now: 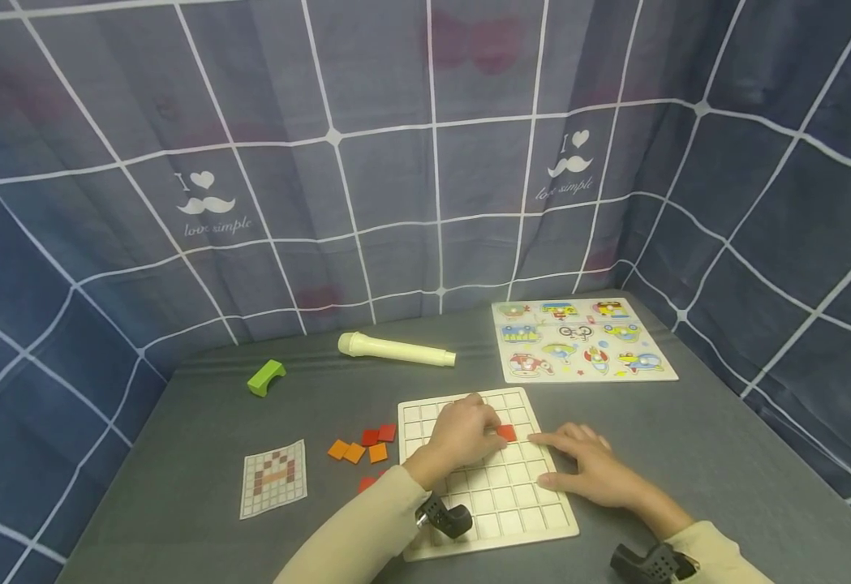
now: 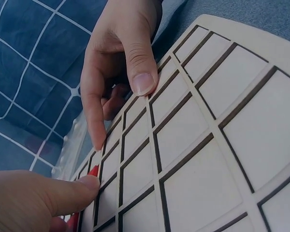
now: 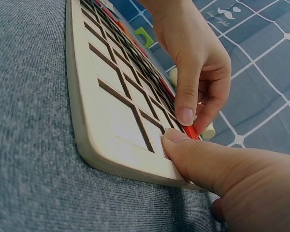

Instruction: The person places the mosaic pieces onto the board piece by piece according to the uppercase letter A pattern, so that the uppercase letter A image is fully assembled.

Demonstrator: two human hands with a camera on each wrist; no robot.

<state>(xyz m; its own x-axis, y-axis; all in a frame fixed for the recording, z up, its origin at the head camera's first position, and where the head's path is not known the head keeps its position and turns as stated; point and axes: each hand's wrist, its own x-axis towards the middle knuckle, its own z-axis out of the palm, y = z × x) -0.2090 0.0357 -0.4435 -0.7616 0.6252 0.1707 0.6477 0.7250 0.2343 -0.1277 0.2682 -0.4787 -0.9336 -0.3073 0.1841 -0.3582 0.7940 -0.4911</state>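
Over the upper part of a pale wooden grid board [image 1: 527,495], my left hand [image 1: 462,434] pinches a small red square tile [image 1: 507,433] between thumb and fingers. The tile is at the board's surface; whether it lies fully in its cell I cannot tell. Another bit of red [image 2: 74,221] shows beneath the left hand in the left wrist view. My right hand [image 1: 589,470] rests at the board's right edge, thumb and index finger touching the rim, with nothing held. In the right wrist view its thumb [image 3: 179,137] lies on the board near the border.
Left of the board lie loose orange tiles [image 1: 354,453] and red tiles [image 1: 371,438], partly behind the left forearm. A pattern card [image 1: 274,478] is farther left. Behind are a green arch block [image 1: 266,378], a cream toy microphone [image 1: 396,350] and a vehicle picture board [image 1: 582,341].
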